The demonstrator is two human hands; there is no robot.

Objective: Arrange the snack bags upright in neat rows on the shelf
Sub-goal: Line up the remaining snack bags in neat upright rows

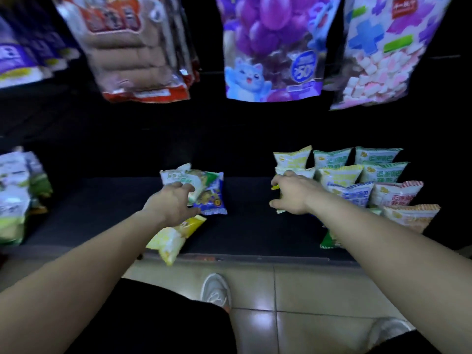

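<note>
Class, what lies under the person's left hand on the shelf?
A green-and-white snack bag lies over a blue bag, with a yellow bag poking out below the wrist. The left hand covers where they overlap.

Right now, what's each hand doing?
Left hand: grips a green-white bag.
Right hand: grips a yellow-edged bag, mostly hidden.

Overhead, hanging: grape candy pouch (272,47) at centre, marshmallow bag (378,54) to its right, red-trimmed pack (138,47) and purple packs (23,54) to the left. Below: beige tiled floor (306,302), white shoe (215,292).
</note>
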